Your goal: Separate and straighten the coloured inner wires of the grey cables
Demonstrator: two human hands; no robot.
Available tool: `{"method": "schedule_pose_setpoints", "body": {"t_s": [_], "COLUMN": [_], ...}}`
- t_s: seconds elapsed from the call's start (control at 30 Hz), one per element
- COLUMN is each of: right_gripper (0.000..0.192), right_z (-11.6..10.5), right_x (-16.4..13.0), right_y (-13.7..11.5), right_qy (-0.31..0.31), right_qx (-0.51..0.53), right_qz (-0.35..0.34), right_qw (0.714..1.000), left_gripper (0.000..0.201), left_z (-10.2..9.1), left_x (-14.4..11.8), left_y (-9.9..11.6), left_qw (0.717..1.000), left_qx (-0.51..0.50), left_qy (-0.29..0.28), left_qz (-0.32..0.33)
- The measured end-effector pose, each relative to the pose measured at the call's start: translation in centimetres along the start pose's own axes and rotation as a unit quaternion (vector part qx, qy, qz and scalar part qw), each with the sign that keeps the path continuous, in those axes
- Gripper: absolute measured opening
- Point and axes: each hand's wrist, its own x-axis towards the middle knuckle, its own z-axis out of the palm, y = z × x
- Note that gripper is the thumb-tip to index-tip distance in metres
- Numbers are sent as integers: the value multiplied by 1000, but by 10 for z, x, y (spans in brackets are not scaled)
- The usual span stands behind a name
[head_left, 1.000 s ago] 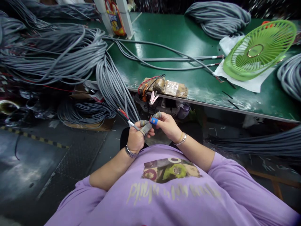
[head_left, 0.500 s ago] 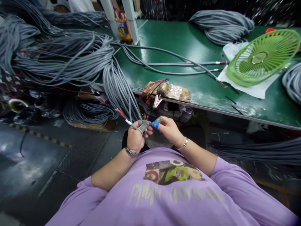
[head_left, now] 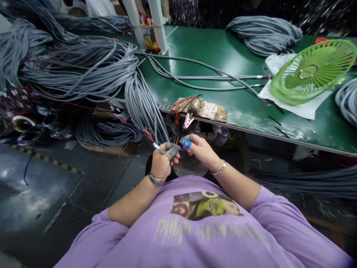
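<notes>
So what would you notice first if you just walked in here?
Probably the big heap of grey cables spilling off the left end of the green table. Then the bright green fan lying at the right. Up close, the left hand grips one cable end while the right hand pinches its coloured wires.

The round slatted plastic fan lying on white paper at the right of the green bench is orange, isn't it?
Not orange: the head view shows the round slatted plastic fan is light green. It does lie on white paper at the right of the green bench.
</notes>
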Motion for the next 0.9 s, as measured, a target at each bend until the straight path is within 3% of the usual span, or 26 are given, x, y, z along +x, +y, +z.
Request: {"method": "schedule_pose_setpoints", "body": {"t_s": [0.6,0.9], "right_gripper": [34,42], "right_z": [14,-14], "right_x": [1,18], "right_y": [15,17], "right_qy": [77,124], "right_qx": [129,201], "right_qz": [19,63], "right_qw": [988,970], "left_gripper": [24,28], "left_z": [9,-2], "left_x": [1,10], "left_y": [-2,9], "left_qw": [1000,998], "left_qx": [-17,-22], "left_qy": [-3,-47], "left_qz": [-9,-46]}}
